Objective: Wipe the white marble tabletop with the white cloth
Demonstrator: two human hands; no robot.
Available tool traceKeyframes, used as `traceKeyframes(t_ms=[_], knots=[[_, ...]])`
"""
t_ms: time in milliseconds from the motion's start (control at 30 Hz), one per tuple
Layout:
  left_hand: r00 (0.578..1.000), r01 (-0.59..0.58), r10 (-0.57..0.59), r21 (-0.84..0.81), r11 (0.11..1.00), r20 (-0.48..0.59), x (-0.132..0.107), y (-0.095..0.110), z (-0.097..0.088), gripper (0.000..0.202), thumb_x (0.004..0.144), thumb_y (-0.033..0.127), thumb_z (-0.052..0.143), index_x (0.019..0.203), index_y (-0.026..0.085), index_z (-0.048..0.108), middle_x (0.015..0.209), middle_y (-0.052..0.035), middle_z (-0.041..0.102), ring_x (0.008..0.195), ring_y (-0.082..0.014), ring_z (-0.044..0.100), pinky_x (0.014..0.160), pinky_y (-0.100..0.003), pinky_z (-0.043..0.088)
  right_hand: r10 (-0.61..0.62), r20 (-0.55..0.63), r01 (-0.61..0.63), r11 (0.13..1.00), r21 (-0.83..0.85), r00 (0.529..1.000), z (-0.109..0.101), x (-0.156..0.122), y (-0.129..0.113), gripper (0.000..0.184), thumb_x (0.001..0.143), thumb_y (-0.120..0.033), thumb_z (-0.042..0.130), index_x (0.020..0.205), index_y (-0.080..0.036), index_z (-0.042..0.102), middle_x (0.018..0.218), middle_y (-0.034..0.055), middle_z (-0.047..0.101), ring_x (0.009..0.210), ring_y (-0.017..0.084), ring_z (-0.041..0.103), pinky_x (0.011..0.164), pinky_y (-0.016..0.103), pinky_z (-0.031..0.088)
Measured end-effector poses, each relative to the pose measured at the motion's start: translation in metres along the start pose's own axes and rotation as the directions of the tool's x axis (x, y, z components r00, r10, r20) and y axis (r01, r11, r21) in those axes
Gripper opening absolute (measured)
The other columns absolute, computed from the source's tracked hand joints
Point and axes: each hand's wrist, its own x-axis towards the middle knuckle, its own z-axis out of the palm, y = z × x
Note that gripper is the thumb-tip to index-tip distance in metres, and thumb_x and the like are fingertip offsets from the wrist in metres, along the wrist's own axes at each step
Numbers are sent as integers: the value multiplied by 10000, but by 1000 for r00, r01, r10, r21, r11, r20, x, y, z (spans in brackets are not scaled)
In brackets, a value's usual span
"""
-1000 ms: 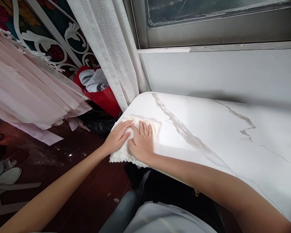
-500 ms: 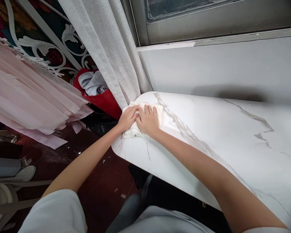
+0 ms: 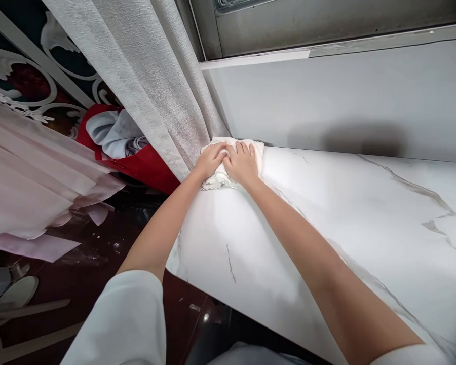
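Head view: left hand (image 3: 210,161) and right hand (image 3: 242,164) flat, fingers extended on cloth (image 3: 221,178), table (image 3: 365,213) corner, upper centre. Wiping looks underway; can't tell what's done or left.

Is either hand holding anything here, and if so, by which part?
No grip shows: left hand and right hand lie palm-down on top of the white cloth, over its left and right parts respectively.
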Motion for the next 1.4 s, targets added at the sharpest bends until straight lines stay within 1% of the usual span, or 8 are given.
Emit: traceKeyframes(t_ms=[167, 300, 467, 733, 933, 1100, 1233, 1400], knots=[[1000, -10, 10, 20, 1000, -18, 28, -10, 10, 361, 945, 315, 375, 1217, 236, 599, 1313, -37, 629, 1220, -238, 545, 1076, -385, 380, 17, -43, -18, 1000, -23, 999, 6, 21, 10, 441, 959, -228, 339, 1347, -118, 518, 1466, 187, 458, 1388, 299, 352, 1171, 524, 133], [1000, -16, 16, 43, 999, -3, 45, -9, 18, 362, 962, 325, 366, 1217, 226, 603, 1283, -48, 648, 1216, -243, 554, 1074, -392, 379, 34, -57, -36, 999, -39, 998, 4, 26, 22, 450, 964, -229, 335, 1358, -107, 514, 1469, 181, 457, 1390, 290, 348, 1175, 503, 131], [999, -45, 44, 61, 997, 23, 48, 11, 22, 377, 951, 268, 370, 1250, 185, 584, 1318, -64, 628, 1252, -246, 534, 1113, -390, 332, -7, -55, 5, 999, -35, 998, -6, 21, 42, 460, 957, -224, 334, 1363, -108, 516, 1443, 168, 487, 1364, 286, 375, 1161, 497, 166], [996, -89, 89, 40, 995, 14, 38, 52, 32, 368, 975, 227, 344, 1261, 189, 572, 1331, -41, 615, 1270, -205, 513, 1136, -364, 307, -10, -92, 1, 995, -96, 996, -23, -3, 64, 459, 952, -214, 313, 1345, -115, 528, 1437, 176, 494, 1353, 288, 387, 1139, 507, 198], [996, -85, 84, 42, 995, 24, 18, 72, 34, 381, 983, 235, 320, 1282, 184, 550, 1397, -54, 568, 1326, -198, 470, 1170, -390, 262, 9, -87, -19, 992, -122, 996, -33, -27, 62, 467, 950, -215, 318, 1357, -110, 523, 1460, 183, 475, 1375, 294, 375, 1139, 517, 205], [992, -115, 113, 50, 992, 51, -6, 86, 32, 391, 987, 265, 312, 1299, 198, 537, 1441, -52, 531, 1364, -181, 431, 1190, -398, 234, 17, -95, -31, 987, -157, 995, -41, -60, 52, 470, 960, -230, 321, 1370, -99, 508, 1474, 205, 453, 1390, 309, 358, 1137, 544, 200], [990, -135, 132, 53, 989, 55, -39, 97, 27, 399, 987, 278, 313, 1314, 196, 526, 1459, -50, 513, 1378, -174, 415, 1201, -399, 221, -11, -82, -4, 983, -181, 997, -47, -91, 42, 470, 968, -257, 337, 1375, -93, 503, 1479, 210, 444, 1402, 316, 343, 1147, 541, 191], [998, -62, 60, 76, 995, 18, -93, 112, 13, 412, 985, 282, 312, 1326, 173, 516, 1482, -79, 484, 1409, -201, 379, 1204, -425, 225, -101, -18, 96, 977, -192, 995, -54, -126, 23, 466, 981, -267, 343, 1389, -108, 501, 1493, 190, 438, 1407, 314, 349, 1164, 514, 206]])
